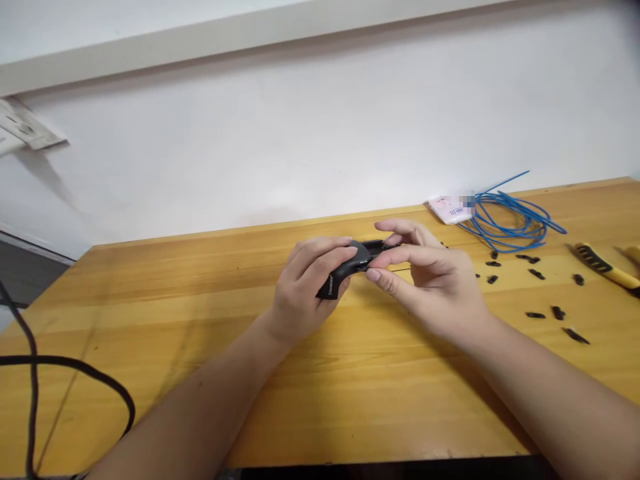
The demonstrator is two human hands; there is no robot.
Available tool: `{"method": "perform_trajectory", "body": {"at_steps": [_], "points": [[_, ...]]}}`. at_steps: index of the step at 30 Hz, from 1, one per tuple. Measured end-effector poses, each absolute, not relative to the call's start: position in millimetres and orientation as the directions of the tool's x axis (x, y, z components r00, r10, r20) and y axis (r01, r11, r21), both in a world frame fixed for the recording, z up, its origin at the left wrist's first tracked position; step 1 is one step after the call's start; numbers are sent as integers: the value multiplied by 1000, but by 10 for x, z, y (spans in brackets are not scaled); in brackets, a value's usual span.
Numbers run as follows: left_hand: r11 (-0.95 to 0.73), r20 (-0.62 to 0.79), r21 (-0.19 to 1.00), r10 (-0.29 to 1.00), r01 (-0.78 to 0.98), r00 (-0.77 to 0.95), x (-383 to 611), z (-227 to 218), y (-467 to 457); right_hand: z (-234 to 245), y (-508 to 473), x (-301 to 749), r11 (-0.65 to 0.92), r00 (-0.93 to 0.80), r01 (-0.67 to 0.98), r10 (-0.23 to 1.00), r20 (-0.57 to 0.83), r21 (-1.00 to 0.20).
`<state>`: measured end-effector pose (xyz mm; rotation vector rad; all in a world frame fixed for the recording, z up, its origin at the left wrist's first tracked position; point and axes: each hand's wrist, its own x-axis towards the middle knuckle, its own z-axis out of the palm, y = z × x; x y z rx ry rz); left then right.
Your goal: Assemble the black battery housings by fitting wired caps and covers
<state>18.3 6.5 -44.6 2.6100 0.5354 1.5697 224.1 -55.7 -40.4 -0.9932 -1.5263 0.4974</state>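
My left hand is wrapped round the handle of a black hand tool with white lettering on its side, held just above a wooden table. My right hand meets the tool's head from the right, thumb and fingers pinched together at it. A thin dark wire runs from that pinch toward the right along my fingers; what sits between the fingertips is too small to name.
A coil of blue wire and a white packet lie at the back right. Several short black pieces are scattered right of my hands. A yellow-and-black handled tool lies far right. A black cable loops at the left edge.
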Motion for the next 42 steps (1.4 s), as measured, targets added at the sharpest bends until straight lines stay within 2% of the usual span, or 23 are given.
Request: {"method": "perform_trajectory", "body": {"at_steps": [10,14,18,20,29,36,42], "points": [[-961,831,179,262,210,491,148,-427,107,-277,-579,2259,494,0,239,861,509,-836],[-966,794,221,258,133,550,146,-410,132,-207,-561,2349,394,-77,213,919,387,-894],[-944,747,311,317,113,585,157,-419,134,-182,-541,2418,185,-84,51,980,180,-981],[-933,735,342,342,116,586,163,-425,134,-182,-540,2427,120,-96,-4,988,120,-993],[-925,712,359,356,121,605,157,-430,151,-148,-539,2425,181,-154,144,975,158,-973],[-941,732,334,298,59,613,179,-442,172,-80,-566,2386,-30,-100,62,994,-36,-998],[-943,733,326,295,64,613,177,-459,165,-110,-564,2379,-29,-96,34,995,-32,-999]]}}
